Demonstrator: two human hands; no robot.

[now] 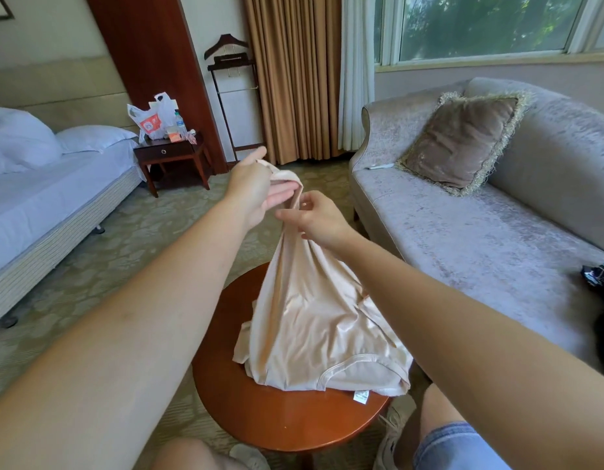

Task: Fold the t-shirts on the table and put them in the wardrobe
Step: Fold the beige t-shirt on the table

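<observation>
A shiny beige t-shirt [314, 320] hangs stretched upward from the round wooden table [277, 422], its neckline and white label lying on the tabletop near me. My left hand [256, 184] holds the top end of the fabric, which drapes over its fingers. Just below it, my right hand [314, 218] pinches the bunched cloth. Both arms reach forward over the table. No wardrobe is in view.
A grey sofa [480, 239] with a fringed cushion [463, 140] stands to the right, dark clothing [598, 276] at its near end. A bed [56, 198] lies left, with a nightstand [172, 154] carrying bags. A valet stand [229, 62] and curtains stand behind. Patterned carpet covers the floor.
</observation>
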